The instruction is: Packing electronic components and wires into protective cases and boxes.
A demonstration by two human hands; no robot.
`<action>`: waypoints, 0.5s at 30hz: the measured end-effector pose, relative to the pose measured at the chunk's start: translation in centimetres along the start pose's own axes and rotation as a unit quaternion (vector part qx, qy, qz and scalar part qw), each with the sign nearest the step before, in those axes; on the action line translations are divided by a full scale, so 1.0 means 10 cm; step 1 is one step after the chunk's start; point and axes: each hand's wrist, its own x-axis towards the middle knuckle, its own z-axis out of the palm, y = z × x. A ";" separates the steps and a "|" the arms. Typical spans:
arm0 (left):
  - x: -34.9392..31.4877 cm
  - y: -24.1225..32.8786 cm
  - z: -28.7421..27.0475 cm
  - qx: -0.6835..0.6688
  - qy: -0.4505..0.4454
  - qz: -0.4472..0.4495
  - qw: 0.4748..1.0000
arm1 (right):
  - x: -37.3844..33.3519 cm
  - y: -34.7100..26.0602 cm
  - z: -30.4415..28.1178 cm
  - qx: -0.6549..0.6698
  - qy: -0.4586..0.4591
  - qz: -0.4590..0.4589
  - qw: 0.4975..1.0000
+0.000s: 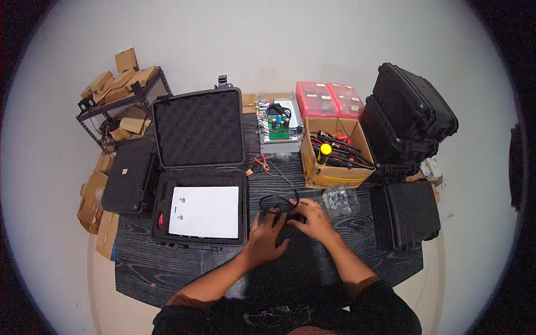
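Note:
A black cable lies in a loose loop on the dark table, just beyond my hands. From it, thinner red and green leads run back to small clips with red and copper-coloured parts. My left hand is palm down with fingers spread, its fingertips at the near side of the loop. The bent fingers of my right hand close on the cable at the loop's right side. To the left, an open black hard case with a foam-lined lid holds a white panel.
Behind the cable stands an open metal enclosure with a green circuit board. A cardboard box holds cables and a yellow-capped item. Clear plastic packaging lies before it. Black cases stand right, red organizers behind, a shelf with cartons left.

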 end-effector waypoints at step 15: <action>-0.06 0.11 -0.10 -0.130 0.050 -0.080 0.987 | -0.04 -0.03 0.01 -0.006 0.008 0.024 1.000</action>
